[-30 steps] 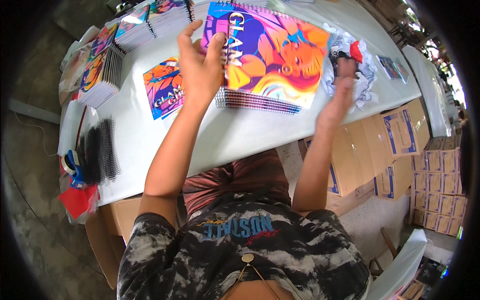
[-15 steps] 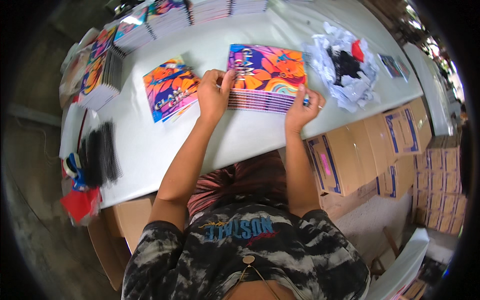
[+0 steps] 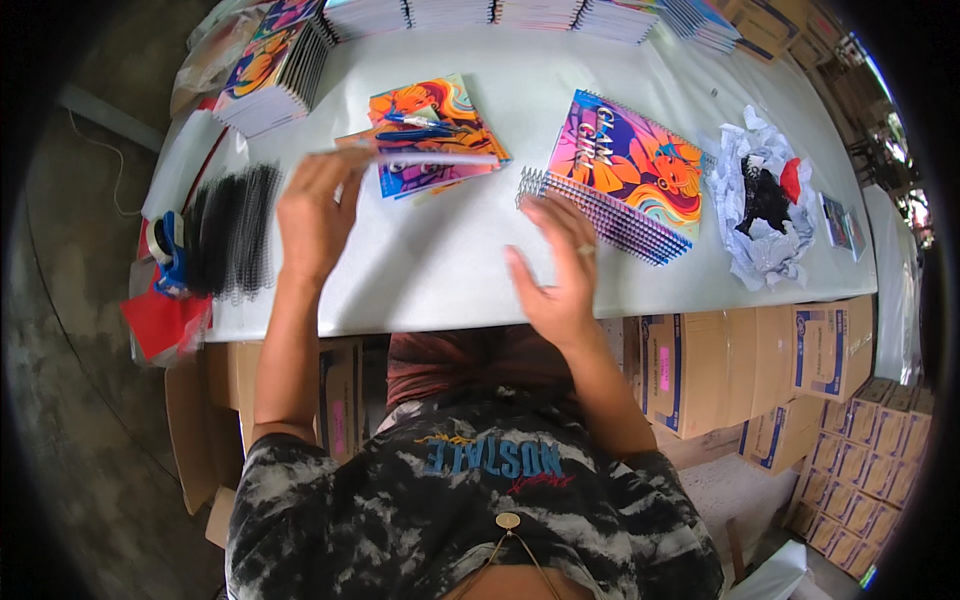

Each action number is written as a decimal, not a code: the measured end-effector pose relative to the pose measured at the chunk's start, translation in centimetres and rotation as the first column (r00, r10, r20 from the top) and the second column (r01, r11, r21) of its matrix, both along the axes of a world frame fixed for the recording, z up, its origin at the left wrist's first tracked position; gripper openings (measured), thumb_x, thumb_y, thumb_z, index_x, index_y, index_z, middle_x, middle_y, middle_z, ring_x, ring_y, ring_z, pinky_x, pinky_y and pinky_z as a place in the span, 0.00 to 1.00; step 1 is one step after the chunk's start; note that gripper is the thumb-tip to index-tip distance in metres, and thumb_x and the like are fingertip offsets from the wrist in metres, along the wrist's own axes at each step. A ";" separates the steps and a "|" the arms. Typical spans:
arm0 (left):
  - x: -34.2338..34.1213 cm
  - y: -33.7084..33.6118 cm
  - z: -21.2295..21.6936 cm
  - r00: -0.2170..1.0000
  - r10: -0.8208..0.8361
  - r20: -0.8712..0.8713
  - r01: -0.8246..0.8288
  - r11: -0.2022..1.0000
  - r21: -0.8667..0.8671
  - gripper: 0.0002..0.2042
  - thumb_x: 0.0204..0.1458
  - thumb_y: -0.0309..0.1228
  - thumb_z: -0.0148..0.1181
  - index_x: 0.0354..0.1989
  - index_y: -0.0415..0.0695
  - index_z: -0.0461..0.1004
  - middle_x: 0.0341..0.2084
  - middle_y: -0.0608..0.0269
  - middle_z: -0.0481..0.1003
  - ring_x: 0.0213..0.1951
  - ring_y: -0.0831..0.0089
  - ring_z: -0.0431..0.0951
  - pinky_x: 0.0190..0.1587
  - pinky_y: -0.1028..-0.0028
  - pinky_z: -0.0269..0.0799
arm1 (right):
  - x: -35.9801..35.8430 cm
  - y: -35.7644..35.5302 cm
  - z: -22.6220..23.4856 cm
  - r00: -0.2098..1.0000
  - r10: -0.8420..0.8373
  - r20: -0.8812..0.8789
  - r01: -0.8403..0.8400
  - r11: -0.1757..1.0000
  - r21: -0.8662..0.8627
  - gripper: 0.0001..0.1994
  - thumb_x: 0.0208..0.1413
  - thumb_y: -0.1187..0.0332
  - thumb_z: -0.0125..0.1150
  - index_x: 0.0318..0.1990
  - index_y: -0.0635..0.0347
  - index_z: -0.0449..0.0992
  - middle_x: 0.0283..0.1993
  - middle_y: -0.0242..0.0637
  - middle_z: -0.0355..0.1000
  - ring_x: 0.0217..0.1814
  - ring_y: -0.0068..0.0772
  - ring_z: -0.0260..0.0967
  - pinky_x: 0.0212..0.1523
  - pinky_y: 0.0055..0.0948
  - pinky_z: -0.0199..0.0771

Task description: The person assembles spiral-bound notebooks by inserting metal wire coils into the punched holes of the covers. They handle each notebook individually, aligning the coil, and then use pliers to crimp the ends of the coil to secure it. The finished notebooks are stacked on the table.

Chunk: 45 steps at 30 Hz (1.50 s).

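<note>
Far left, near edge: blue tape dispenser (image 3: 172,255) beside a row of black coils (image 3: 235,230). Both lie close to the left forearm; worth keeping the elbow high enough not to drag the coils. Beyond them, a stack of bound notebooks (image 3: 270,85).

Left hand (image 3: 320,210): fingers curled, thumb closed in, gripping the left end of a thin paper piece (image 3: 440,158), seen almost edge-on. One sheet or several, cannot tell. Held by one end only, it would likely droop or fan; a firm pinch and a level carry should help.

Just beyond and partly under it, a loose pile of colourful printed covers (image 3: 430,100), corners out of line, pens (image 3: 420,130) resting on top. Low passes here could sweep the pens; lift clear first.

Right hand (image 3: 562,265): open, fingers stretched toward the far side, thumb apart, nothing seen in it. Fingertips close to the spiral-bound notebooks (image 3: 640,165); contact, cannot tell. Those lie stacked at a slant, right of centre. Better to steady by covers than by spirals, which could snag.

Farther right: crumpled white wrapping (image 3: 740,240), well apart from both hands.
</note>
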<state>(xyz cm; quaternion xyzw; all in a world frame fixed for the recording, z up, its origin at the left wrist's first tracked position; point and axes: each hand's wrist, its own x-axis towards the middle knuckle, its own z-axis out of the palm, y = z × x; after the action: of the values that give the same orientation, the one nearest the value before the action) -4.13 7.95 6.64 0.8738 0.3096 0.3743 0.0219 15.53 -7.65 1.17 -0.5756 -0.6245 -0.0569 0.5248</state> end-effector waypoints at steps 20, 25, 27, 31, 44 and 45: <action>-11.4 7.5 -9.3 0.630 0.732 -0.257 -0.776 0.583 -0.241 0.16 0.51 0.43 0.55 0.37 0.41 0.69 0.39 0.55 0.72 0.42 0.56 0.73 0.42 0.59 0.68 | 2.9 -0.6 -5.4 0.620 0.220 -0.753 -0.360 0.933 -0.023 0.09 0.48 0.81 0.61 0.39 0.72 0.75 0.34 0.38 0.75 0.34 0.22 0.72 0.39 0.23 0.72; -11.7 8.1 -7.6 0.813 0.567 0.133 -0.411 0.720 -0.558 0.12 0.53 0.32 0.51 0.40 0.36 0.68 0.34 0.55 0.73 0.29 0.69 0.74 0.34 0.69 0.70 | 1.8 -0.7 -2.7 0.607 0.263 -0.750 -0.390 0.921 0.007 0.10 0.49 0.80 0.60 0.41 0.72 0.75 0.36 0.37 0.75 0.36 0.20 0.70 0.40 0.21 0.71; -8.9 5.4 -5.3 0.875 0.203 0.439 0.179 0.707 -0.684 0.14 0.51 0.22 0.42 0.46 0.35 0.63 0.31 0.57 0.73 0.28 0.77 0.71 0.32 0.78 0.69 | 3.3 -0.9 -4.0 0.668 0.261 -0.697 -0.416 0.908 -0.059 0.12 0.49 0.80 0.61 0.43 0.71 0.75 0.37 0.35 0.75 0.36 0.18 0.69 0.40 0.19 0.69; -4.4 -0.1 -1.2 0.962 -0.069 0.266 0.266 0.468 -0.843 0.13 0.53 0.28 0.43 0.44 0.37 0.66 0.24 0.67 0.64 0.22 0.82 0.58 0.28 0.82 0.56 | 3.3 -0.6 -3.7 0.654 0.231 -0.720 -0.377 0.925 -0.046 0.13 0.48 0.80 0.61 0.44 0.70 0.74 0.36 0.34 0.75 0.34 0.17 0.69 0.38 0.18 0.69; -3.1 -0.6 -2.2 0.974 -0.095 0.204 0.222 0.565 -0.795 0.19 0.58 0.43 0.49 0.29 0.37 0.72 0.19 0.68 0.66 0.24 0.81 0.60 0.29 0.79 0.60 | 3.0 -1.0 -3.0 0.725 0.236 -0.647 -0.375 0.923 -0.083 0.12 0.48 0.82 0.60 0.42 0.70 0.75 0.37 0.38 0.76 0.33 0.17 0.69 0.36 0.17 0.69; -2.9 -0.6 -2.2 0.975 -0.068 0.210 0.210 0.577 -0.789 0.18 0.58 0.43 0.50 0.29 0.38 0.72 0.19 0.69 0.67 0.24 0.82 0.60 0.28 0.80 0.59 | 3.1 -1.1 -2.7 0.746 0.250 -0.617 -0.386 0.917 -0.096 0.12 0.48 0.82 0.60 0.42 0.70 0.75 0.38 0.40 0.76 0.34 0.18 0.69 0.37 0.18 0.69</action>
<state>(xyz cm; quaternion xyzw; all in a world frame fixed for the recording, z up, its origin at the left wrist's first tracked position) -6.99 7.32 4.44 0.7581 0.3730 0.2574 0.4690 18.65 -8.71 -1.48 -0.5023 -0.5204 0.2853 0.6288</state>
